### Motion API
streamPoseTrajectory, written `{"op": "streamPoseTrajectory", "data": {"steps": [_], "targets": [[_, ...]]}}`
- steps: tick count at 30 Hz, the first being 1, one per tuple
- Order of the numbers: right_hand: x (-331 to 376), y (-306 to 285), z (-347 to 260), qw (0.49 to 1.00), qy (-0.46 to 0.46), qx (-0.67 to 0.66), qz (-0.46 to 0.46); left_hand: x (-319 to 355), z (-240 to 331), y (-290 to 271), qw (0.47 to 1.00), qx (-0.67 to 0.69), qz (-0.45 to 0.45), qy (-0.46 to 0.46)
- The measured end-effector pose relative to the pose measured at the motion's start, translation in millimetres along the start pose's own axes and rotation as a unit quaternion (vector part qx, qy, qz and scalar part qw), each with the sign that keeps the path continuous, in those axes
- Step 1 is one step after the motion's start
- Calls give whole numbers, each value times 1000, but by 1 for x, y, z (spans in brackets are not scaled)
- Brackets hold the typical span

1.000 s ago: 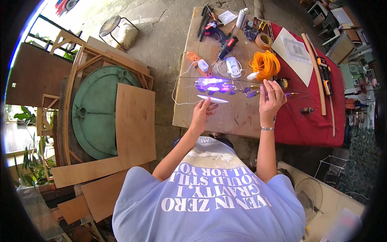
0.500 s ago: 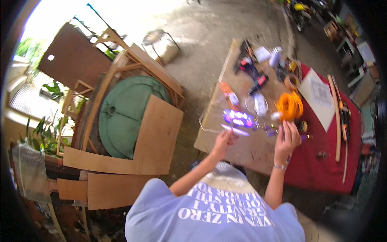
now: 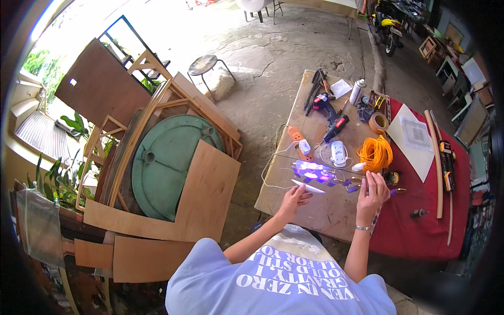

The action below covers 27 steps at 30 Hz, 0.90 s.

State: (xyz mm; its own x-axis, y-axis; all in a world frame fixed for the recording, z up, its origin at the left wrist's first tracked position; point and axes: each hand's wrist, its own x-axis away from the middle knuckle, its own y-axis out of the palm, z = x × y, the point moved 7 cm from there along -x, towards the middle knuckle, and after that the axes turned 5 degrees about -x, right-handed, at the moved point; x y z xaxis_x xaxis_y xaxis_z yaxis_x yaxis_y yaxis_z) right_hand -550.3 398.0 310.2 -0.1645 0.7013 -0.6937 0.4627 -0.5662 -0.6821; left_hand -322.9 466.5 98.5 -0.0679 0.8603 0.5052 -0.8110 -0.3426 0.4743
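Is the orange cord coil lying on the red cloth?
No, the orange cord coil lies on the bare wooden tabletop, just left of the red cloth.

bare plywood near; tools (image 3: 328, 113) crowd far edge.

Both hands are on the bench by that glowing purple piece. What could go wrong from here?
1. The left hand rests by a thin pale strip; a nudge might slide it into the glowing purple piece.
2. White cable loops off the wooden tabletop edge near the left forearm; snagging it might drag the plugged items.
3. The right hand sits among small loose parts that could scatter; the orange cord coil lies close behind.
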Motion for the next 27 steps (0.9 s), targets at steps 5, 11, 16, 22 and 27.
{"op": "streamPoseTrajectory", "data": {"steps": [5,11,16,22,27], "targets": [[2,3,0,1000,5,-1,7,-2,4,-3,1000,-17,-18,-2],[1,2,-2,1000,4,-2,8,-2,2,-7,1000,-5,-23,-12],[1,4,1,1000,-7,18,17,-10,3,-16,999,-23,-31,2],[2,4,-1,1000,-12,18,17,-2,14,-12,1000,-3,-20,0],[2,3,1,1000,-10,14,16,-2,7,-10,999,0,-33,-6]]}}
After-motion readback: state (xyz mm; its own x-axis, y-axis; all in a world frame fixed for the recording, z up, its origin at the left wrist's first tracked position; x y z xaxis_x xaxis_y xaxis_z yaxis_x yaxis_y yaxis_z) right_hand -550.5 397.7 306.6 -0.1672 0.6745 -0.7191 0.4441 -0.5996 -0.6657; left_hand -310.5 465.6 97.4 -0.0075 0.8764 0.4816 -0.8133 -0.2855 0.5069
